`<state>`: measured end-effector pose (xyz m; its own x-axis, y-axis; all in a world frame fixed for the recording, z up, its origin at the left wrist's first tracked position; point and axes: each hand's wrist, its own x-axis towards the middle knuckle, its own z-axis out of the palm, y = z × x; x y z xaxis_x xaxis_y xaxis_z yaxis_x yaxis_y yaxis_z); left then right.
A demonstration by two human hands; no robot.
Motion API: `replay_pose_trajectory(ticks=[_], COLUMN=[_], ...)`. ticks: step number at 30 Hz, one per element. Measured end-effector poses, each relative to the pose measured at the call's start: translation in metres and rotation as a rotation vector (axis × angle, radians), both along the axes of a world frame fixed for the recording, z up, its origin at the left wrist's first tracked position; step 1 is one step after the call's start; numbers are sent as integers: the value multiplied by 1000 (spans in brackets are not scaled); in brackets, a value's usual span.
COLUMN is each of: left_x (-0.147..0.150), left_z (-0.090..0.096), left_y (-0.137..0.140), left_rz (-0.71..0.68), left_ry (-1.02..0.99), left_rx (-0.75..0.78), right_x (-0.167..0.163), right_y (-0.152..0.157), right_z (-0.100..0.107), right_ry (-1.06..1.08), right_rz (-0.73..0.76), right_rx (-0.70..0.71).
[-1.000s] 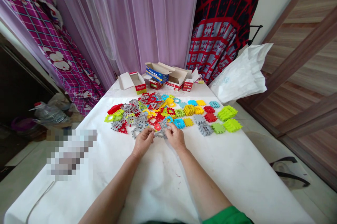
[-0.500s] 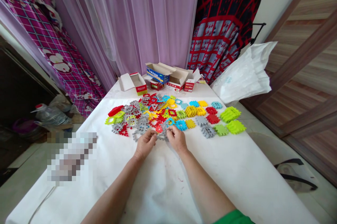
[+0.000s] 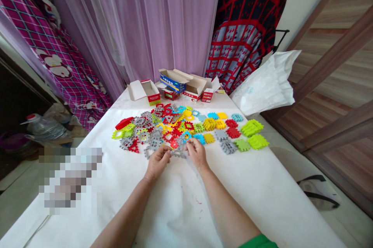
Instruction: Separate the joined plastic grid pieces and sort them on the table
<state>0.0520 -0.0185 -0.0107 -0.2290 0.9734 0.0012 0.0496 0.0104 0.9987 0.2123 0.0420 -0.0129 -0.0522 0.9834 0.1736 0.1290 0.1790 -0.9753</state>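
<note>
My left hand point(image 3: 159, 161) is closed, its thumb and fingertips pinched together at the near edge of a pile of colourful interlocking plastic building pieces point(image 3: 175, 133). Across from it, my right hand point(image 3: 196, 154) is also closed in a pinch. What each set of fingertips grips is too small to make out. A grey notched piece point(image 3: 178, 154) shows in the gap between the two hands, close to both. Right of my right hand are sorted pieces: a grey stack point(image 3: 228, 146), a green square point(image 3: 242, 145) and lime green stacks point(image 3: 252, 127).
Open cardboard boxes, one of them blue point(image 3: 172, 81), stand along the back of the white-covered table point(image 3: 180, 209). A white bag point(image 3: 266, 84) leans at the right rear edge. A blurred-out object point(image 3: 71, 180) lies at the left, with a cord running from it.
The camera view has shifted slightly. My hands have drawn a little apart, and more of the grey piece between them shows now.
</note>
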Motion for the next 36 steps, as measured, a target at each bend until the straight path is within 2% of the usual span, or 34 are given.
replay_pose_trajectory(ticks=[9, 16, 29, 36], left_x=[-3, -3, -19, -26], left_z=[5, 12, 23, 27], left_y=[-1, -1, 6, 6], left_rz=[-14, -41, 59, 41], left_ry=[-78, -134, -479, -511], left_rx=[-45, -55, -114, -130], right_x=[1, 0, -1, 1], right_y=[-1, -2, -2, -5], right_z=[-4, -3, -4, -5], right_ry=[-31, -138, -261, -299], right_rz=[10, 16, 2, 42], right_rx=[5, 39, 81, 124])
